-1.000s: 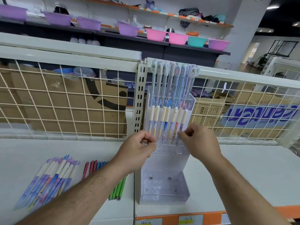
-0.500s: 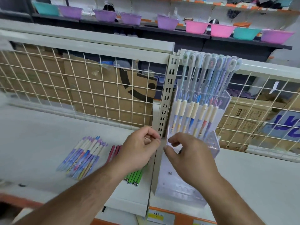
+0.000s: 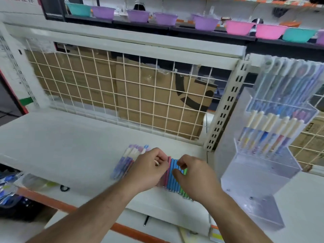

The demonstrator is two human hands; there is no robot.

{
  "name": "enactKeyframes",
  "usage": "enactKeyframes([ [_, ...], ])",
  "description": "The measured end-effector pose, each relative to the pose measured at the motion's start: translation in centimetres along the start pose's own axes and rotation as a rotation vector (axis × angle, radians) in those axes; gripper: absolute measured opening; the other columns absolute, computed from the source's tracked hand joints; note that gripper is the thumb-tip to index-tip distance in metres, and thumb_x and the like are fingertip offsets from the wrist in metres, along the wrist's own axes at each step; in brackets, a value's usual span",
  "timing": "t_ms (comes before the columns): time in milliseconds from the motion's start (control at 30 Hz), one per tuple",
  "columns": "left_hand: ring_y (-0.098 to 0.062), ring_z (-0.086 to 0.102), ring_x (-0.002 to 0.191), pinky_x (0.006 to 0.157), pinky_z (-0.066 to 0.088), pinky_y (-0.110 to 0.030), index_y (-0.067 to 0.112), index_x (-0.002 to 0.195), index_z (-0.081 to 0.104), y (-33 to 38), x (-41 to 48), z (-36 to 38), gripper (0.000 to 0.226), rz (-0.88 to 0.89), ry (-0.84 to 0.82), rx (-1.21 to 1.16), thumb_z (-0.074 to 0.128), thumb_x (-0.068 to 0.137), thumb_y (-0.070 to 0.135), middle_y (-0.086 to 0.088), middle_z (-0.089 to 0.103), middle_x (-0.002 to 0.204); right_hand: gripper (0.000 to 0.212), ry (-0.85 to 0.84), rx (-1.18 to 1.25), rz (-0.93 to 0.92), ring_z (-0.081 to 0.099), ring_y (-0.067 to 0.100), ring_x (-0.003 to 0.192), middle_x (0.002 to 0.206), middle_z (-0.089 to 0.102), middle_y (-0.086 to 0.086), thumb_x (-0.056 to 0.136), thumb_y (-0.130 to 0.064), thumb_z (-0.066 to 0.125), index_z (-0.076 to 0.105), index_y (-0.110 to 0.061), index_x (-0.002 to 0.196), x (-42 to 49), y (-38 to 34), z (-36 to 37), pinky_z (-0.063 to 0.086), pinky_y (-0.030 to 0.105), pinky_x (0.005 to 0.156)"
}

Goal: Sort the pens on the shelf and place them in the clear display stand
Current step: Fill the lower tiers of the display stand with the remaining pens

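Note:
A row of thin pink, blue and green pens (image 3: pixel 172 178) lies on the white shelf (image 3: pixel 70 148). My left hand (image 3: pixel 149 169) is curled over the row's pink side, and whether it holds a pen is unclear. My right hand (image 3: pixel 194 174) hovers over the blue and green pens, thumb and fingers curled as if pinching; whether it grips one is unclear. A bunch of purple-and-white pens (image 3: pixel 126 160) lies just left of my left hand. At the right, the clear display stand (image 3: pixel 254 172) holds several pens upright in its top tier.
A white wire grid (image 3: pixel 122 95) backs the shelf, with cardboard boxes behind it. A slotted upright post (image 3: pixel 226 109) stands between the pens and the stand. Coloured basins (image 3: pixel 240 27) line a higher shelf. The shelf's orange front edge (image 3: pixel 52 202) runs below.
Both hands have left the display stand and moved down and left onto the loose pens on the shelf. The view has swung left, so the stand sits at the right edge.

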State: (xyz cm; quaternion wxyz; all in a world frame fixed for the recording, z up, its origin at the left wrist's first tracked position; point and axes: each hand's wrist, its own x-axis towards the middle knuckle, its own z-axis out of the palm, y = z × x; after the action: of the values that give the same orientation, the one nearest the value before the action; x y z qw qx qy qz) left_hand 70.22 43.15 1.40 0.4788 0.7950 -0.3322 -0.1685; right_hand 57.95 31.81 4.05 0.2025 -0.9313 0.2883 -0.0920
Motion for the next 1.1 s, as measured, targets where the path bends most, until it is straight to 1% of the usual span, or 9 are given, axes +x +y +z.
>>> enactKeyframes([
  [167,-0.004,0.065,0.077,0.076,0.052,-0.025,0.025,0.087,0.061,-5.1,1.0,-4.2,0.005,-0.039,-0.004,0.195,0.065,0.086,0.027,0.013,0.068,0.08,0.015,-0.026,-0.003,0.069,0.062,0.019,0.089,0.097,0.064,-0.006,0.091,-0.039,0.058,0.059,-0.025,0.095,1.1,-4.1,4.6,0.047,0.029,0.069],
  [300,-0.014,0.062,0.081,0.075,0.052,-0.033,0.022,0.092,0.057,-7.0,1.9,-5.9,0.023,-0.015,-0.045,0.35,0.064,0.086,0.044,0.005,0.066,0.085,0.025,-0.005,0.03,0.155,0.064,0.016,0.093,0.105,0.068,-0.008,0.093,-0.042,0.058,0.064,-0.026,0.112,1.2,-6.2,7.5,0.052,0.03,0.076],
  [433,-0.02,0.058,0.087,0.069,0.043,-0.029,0.018,0.098,0.047,-7.7,2.8,-5.1,0.041,0.027,-0.116,0.456,0.063,0.083,0.053,0.002,0.06,0.096,0.02,-0.001,0.009,0.258,0.063,0.017,0.081,0.094,0.068,-0.005,0.095,-0.036,0.054,0.064,-0.026,0.109,1.1,-6.9,9.1,0.047,0.027,0.063],
  [567,-0.026,0.051,0.125,0.101,0.041,-0.032,0.011,0.121,0.051,-8.2,3.5,-4.8,0.043,0.079,-0.148,0.505,0.059,0.09,0.041,-0.011,0.052,0.136,0.019,-0.068,-0.009,0.287,0.061,0.018,0.073,0.084,0.067,-0.004,0.096,-0.034,0.05,0.063,-0.022,0.101,1.1,-7.6,10.6,0.051,0.03,0.063],
  [633,-0.026,0.058,0.118,0.094,0.049,-0.034,0.014,0.113,0.052,-9.0,4.0,-4.8,0.04,0.031,-0.148,0.457,0.06,0.087,0.043,-0.007,0.059,0.129,0.02,-0.091,-0.001,0.293,0.063,0.019,0.075,0.086,0.067,-0.001,0.097,-0.032,0.048,0.063,-0.019,0.101,1.3,-8.1,11.2,0.052,0.032,0.065],
  [733,-0.024,0.065,0.083,0.07,0.054,-0.032,0.019,0.098,0.049,-9.7,4.7,-5.0,0.036,-0.054,-0.121,0.458,0.058,0.082,0.049,0.001,0.066,0.093,0.017,-0.116,-0.035,0.286,0.063,0.02,0.077,0.091,0.068,0.001,0.096,-0.026,0.048,0.063,-0.018,0.101,1.8,-8.6,11.6,0.053,0.033,0.068],
  [833,-0.024,0.064,0.083,0.067,0.048,-0.029,0.019,0.095,0.05,-10.3,5.2,-4.8,0.035,-0.049,-0.113,0.449,0.057,0.082,0.051,0.001,0.066,0.092,0.016,-0.164,-0.104,0.279,0.058,0.019,0.075,0.096,0.067,0.002,0.094,-0.019,0.049,0.062,-0.017,0.103,2.4,-9.2,11.5,0.049,0.029,0.066],
  [967,-0.024,0.063,0.08,0.065,0.046,-0.028,0.019,0.088,0.048,-10.7,5.6,-4.6,0.033,-0.044,-0.107,0.457,0.057,0.085,0.049,0.001,0.062,0.085,0.007,-0.168,-0.12,0.308,0.056,0.018,0.07,0.082,0.058,-0.001,0.092,-0.025,0.051,0.056,-0.022,0.087,2.9,-9.6,11.7,0.05,0.028,0.064],
  [1100,-0.02,0.06,0.077,0.066,0.047,-0.028,0.018,0.091,0.049,-10.6,5.9,-4.6,0.031,-0.026,-0.128,0.461,0.057,0.086,0.048,0.005,0.06,0.082,0.015,-0.224,-0.167,0.306,0.055,0.018,0.078,0.099,0.061,0.004,0.09,-0.018,0.055,0.062,-0.016,0.103,3.0,-9.8,11.5,0.051,0.029,0.071],
])
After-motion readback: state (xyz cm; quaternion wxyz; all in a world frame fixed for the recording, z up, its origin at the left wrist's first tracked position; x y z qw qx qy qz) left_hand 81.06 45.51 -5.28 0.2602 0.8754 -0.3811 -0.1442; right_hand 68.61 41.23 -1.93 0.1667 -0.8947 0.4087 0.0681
